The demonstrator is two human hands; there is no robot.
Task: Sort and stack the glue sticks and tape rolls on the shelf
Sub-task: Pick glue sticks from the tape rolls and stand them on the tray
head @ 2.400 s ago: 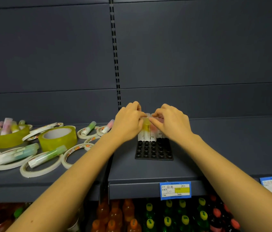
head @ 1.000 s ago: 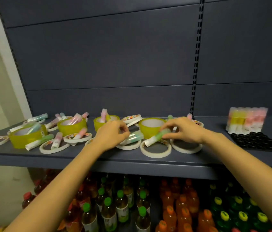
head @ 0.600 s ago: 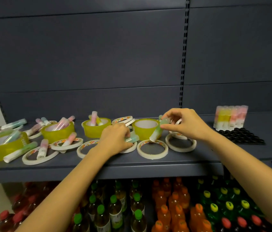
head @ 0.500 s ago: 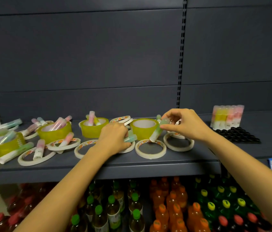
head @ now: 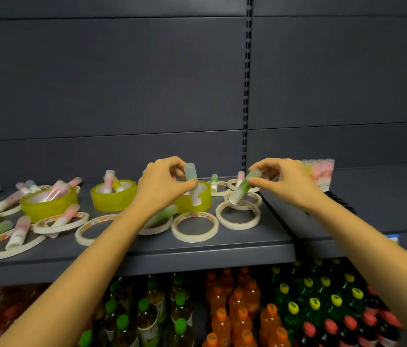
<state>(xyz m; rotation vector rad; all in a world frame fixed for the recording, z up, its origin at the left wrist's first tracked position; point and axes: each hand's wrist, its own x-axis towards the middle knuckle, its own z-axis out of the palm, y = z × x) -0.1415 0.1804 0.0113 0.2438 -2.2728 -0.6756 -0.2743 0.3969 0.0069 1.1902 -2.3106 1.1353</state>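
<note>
My left hand [head: 162,185] pinches a green glue stick [head: 193,186] almost upright above a yellow tape roll [head: 197,200]. My right hand [head: 282,182] pinches a second green glue stick [head: 243,189], tilted, its lower end over a thin white tape ring [head: 243,200]. Several more glue sticks and white tape rings [head: 195,226] lie scattered over the grey shelf [head: 197,249] to the left. A row of upright glue sticks [head: 318,171] stands on a black tray [head: 337,199] behind my right wrist, partly hidden.
Two more yellow tape rolls [head: 113,195] [head: 48,202] hold glue sticks at the left. A slotted upright [head: 247,83] divides the back panel. Bottles [head: 235,316] fill the level below the shelf edge.
Both hands have lifted their green glue sticks off the tape rings and raised them. The left stick has turned from lying sideways to nearly upright. The view has shifted left.
</note>
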